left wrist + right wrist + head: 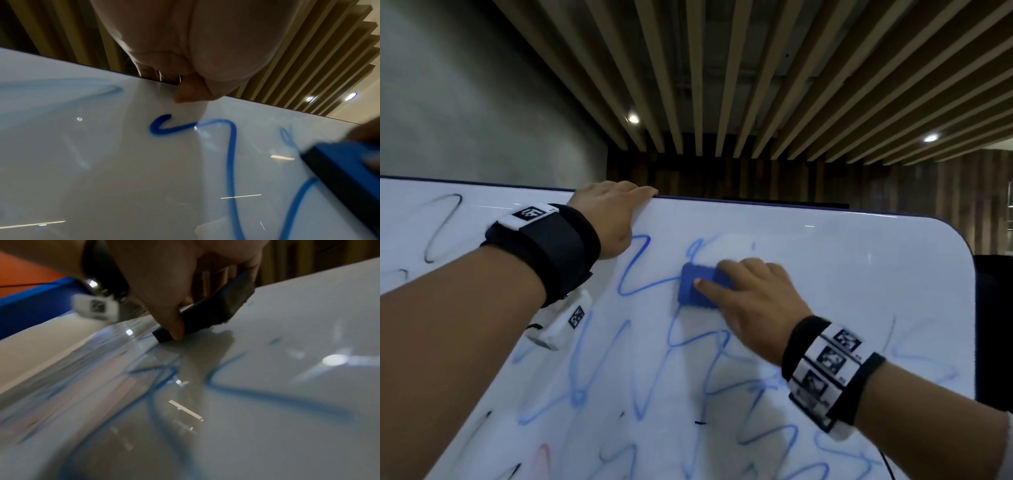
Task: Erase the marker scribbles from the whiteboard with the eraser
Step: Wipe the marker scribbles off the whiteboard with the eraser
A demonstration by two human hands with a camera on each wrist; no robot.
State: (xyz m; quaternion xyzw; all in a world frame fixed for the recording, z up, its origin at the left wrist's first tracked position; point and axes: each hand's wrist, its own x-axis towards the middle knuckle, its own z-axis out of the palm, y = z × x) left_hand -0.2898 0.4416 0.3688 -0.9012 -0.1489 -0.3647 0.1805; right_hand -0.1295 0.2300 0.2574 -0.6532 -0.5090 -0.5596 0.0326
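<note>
Forearms reach in from below, toward an eraser mid-board.

The right hand (753, 301) grips the blue eraser (698, 286) flat on the whiteboard (859, 274), its long axis roughly crosswise. Blue scribbles (633, 270) lie just to its left and below, nearer this hand, so I judge the next stroke leftward. Farthest, the left hand (609, 216) hooks its fingers over the top edge.
</note>
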